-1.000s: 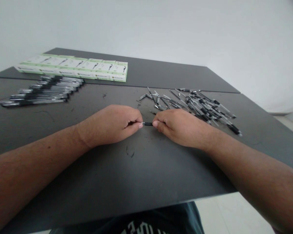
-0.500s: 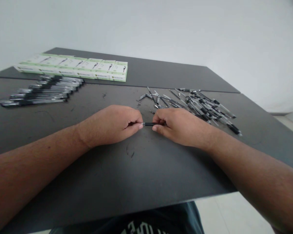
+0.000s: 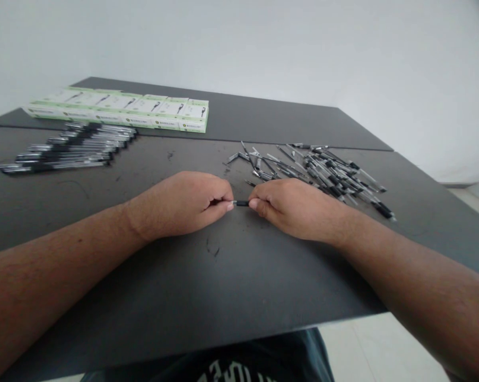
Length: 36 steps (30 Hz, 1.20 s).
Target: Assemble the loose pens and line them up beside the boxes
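Between my two hands, just above the table's middle, a pen (image 3: 242,203) lies level, with a short black and clear stretch of it showing. My left hand (image 3: 187,204) pinches its left part between thumb and forefinger. From the other side my right hand (image 3: 298,207) is closed on the pen's right end, thumb against the fingers. Most of the pen is hidden inside the hands. Right behind my right hand lies a loose pile of pen parts (image 3: 330,172), with clear barrels, black grips, thin refills and small caps.
A row of assembled-looking pens (image 3: 76,146) lies at the left of the dark table (image 3: 239,286). Behind them stand several white and green boxes (image 3: 144,111) side by side. A seam crosses the tabletop, and a pale wall (image 3: 263,48) rises behind it.
My right thumb and fingers have shifted slightly on the pen, and a shorter piece of black shows between the hands. My left hand has stayed in place.
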Each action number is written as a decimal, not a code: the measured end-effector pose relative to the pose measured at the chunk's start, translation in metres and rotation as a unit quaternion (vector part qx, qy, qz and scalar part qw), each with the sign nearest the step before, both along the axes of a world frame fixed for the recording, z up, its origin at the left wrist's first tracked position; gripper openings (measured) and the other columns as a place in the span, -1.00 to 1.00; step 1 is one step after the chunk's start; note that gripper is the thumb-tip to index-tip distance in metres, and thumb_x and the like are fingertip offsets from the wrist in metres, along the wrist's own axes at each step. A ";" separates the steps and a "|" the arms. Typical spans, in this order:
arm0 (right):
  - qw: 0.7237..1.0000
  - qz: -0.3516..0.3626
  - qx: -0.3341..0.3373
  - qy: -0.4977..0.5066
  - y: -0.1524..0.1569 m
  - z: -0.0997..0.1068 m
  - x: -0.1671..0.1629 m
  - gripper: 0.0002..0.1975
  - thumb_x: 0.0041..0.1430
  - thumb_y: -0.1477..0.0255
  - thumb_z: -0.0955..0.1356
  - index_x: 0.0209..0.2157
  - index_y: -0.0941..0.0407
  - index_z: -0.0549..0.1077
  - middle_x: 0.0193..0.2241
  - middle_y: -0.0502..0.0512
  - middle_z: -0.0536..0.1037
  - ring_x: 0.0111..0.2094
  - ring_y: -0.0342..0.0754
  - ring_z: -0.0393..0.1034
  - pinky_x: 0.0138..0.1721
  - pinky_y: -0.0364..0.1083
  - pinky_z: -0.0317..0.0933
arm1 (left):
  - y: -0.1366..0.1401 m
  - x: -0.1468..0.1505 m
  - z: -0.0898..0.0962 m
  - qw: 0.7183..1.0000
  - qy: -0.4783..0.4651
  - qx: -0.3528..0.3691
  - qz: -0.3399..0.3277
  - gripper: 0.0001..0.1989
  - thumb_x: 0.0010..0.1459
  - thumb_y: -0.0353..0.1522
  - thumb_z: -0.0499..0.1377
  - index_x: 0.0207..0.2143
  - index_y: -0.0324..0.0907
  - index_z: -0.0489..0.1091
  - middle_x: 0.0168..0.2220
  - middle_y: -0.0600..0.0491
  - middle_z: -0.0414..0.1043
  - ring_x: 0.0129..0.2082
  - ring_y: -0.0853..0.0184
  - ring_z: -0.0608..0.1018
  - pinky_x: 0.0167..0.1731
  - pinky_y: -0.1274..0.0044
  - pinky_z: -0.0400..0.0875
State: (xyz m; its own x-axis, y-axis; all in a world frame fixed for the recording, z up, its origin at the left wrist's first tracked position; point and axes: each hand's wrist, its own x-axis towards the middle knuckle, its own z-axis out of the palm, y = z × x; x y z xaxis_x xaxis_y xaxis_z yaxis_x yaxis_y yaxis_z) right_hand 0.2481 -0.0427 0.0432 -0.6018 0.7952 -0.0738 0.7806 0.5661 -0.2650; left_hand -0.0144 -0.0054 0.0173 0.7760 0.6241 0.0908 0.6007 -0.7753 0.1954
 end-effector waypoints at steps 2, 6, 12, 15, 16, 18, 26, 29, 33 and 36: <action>1.000 -0.017 -0.002 0.025 0.000 0.000 0.000 -0.78 0.58 0.31 0.39 0.02 0.09 0.66 -0.12 0.15 0.78 -0.15 0.05 0.59 -0.13 -0.03 0.25 | 0.000 -0.001 0.000 1.000 -0.001 -0.001 0.000 -0.68 0.49 -0.19 0.11 -0.13 -0.08 0.64 -0.22 -0.01 0.74 -0.20 0.14 0.70 -0.17 0.37 0.46; 1.000 -0.018 0.007 0.009 0.000 0.000 0.000 -0.77 0.59 0.29 0.38 -0.08 0.08 0.66 -0.20 0.13 0.76 -0.21 0.04 0.56 -0.18 -0.03 0.21 | 0.001 -0.001 -0.001 1.000 0.000 -0.001 0.000 -0.68 0.49 -0.19 0.10 -0.13 -0.07 0.64 -0.22 -0.01 0.73 -0.20 0.15 0.70 -0.16 0.38 0.45; 0.999 -0.016 -0.002 0.032 0.001 -0.001 0.002 -0.79 0.55 0.29 0.42 0.00 0.08 0.67 -0.16 0.13 0.77 -0.18 0.04 0.58 -0.15 -0.04 0.23 | 0.000 0.001 0.000 1.000 0.002 -0.004 -0.001 -0.67 0.49 -0.18 0.09 -0.13 -0.06 0.63 -0.23 -0.02 0.71 -0.20 0.13 0.68 -0.15 0.37 0.44; 1.000 -0.017 0.001 0.024 0.001 -0.001 0.002 -0.85 0.51 0.31 0.46 -0.07 0.07 0.66 -0.21 0.09 0.75 -0.23 0.02 0.56 -0.20 -0.04 0.21 | -0.001 0.001 0.002 1.000 0.006 -0.001 0.001 -0.67 0.49 -0.18 0.08 -0.15 -0.07 0.63 -0.24 -0.02 0.72 -0.19 0.13 0.69 -0.16 0.37 0.44; 1.000 -0.011 0.000 0.009 0.001 -0.001 0.002 -0.83 0.55 0.31 0.42 -0.11 0.07 0.65 -0.22 0.10 0.74 -0.23 0.03 0.56 -0.20 -0.04 0.21 | -0.001 0.001 0.002 1.000 0.007 0.001 0.000 -0.67 0.49 -0.18 0.09 -0.16 -0.07 0.63 -0.24 -0.02 0.72 -0.19 0.13 0.69 -0.16 0.37 0.45; 1.000 0.005 -0.003 -0.011 0.001 0.000 0.001 -0.70 0.63 0.32 0.32 -0.16 0.09 0.65 -0.21 0.15 0.75 -0.20 0.05 0.57 -0.16 -0.02 0.22 | -0.001 0.000 0.002 1.000 0.008 0.003 -0.002 -0.69 0.48 -0.19 0.10 -0.16 -0.07 0.63 -0.23 -0.01 0.73 -0.18 0.14 0.70 -0.15 0.37 0.45; 1.000 -0.006 -0.001 0.000 0.000 0.000 0.000 -0.75 0.60 0.31 0.37 -0.11 0.10 0.67 -0.18 0.15 0.76 -0.18 0.06 0.58 -0.16 -0.01 0.22 | 0.001 -0.001 -0.002 1.000 -0.003 0.003 -0.014 -0.71 0.49 -0.21 0.11 -0.15 -0.07 0.63 -0.22 0.00 0.73 -0.19 0.13 0.69 -0.16 0.36 0.42; 1.000 0.002 -0.008 0.004 0.000 -0.001 0.000 -0.72 0.63 0.31 0.34 -0.07 0.11 0.68 -0.16 0.17 0.77 -0.15 0.07 0.59 -0.12 -0.01 0.24 | 0.002 -0.001 -0.004 1.000 -0.008 0.004 -0.018 -0.72 0.49 -0.21 0.12 -0.15 -0.06 0.62 -0.22 0.00 0.72 -0.19 0.14 0.68 -0.15 0.37 0.41; 0.999 -0.028 -0.012 0.040 0.000 0.000 0.000 -0.81 0.48 0.32 0.49 0.04 0.08 0.65 -0.15 0.10 0.76 -0.18 0.03 0.59 -0.16 -0.05 0.24 | 0.002 -0.002 -0.005 1.000 -0.013 0.008 -0.020 -0.71 0.50 -0.20 0.11 -0.15 -0.05 0.62 -0.22 0.01 0.72 -0.19 0.14 0.68 -0.15 0.36 0.40; 1.000 -0.016 -0.008 -0.006 -0.001 0.001 -0.001 -0.80 0.59 0.33 0.39 -0.11 0.09 0.65 -0.19 0.13 0.75 -0.19 0.04 0.57 -0.17 -0.03 0.21 | 0.002 -0.002 -0.005 1.000 -0.013 0.006 -0.021 -0.71 0.49 -0.20 0.11 -0.14 -0.05 0.62 -0.22 0.01 0.72 -0.19 0.13 0.68 -0.16 0.36 0.39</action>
State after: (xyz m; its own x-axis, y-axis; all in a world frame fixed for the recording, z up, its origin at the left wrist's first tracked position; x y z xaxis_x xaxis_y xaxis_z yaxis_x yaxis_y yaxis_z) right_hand 0.2473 -0.0433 0.0442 -0.5754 0.8124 -0.0949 0.8013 0.5367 -0.2642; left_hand -0.0169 -0.0031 0.0126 0.7989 0.5899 0.1173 0.5625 -0.8019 0.2012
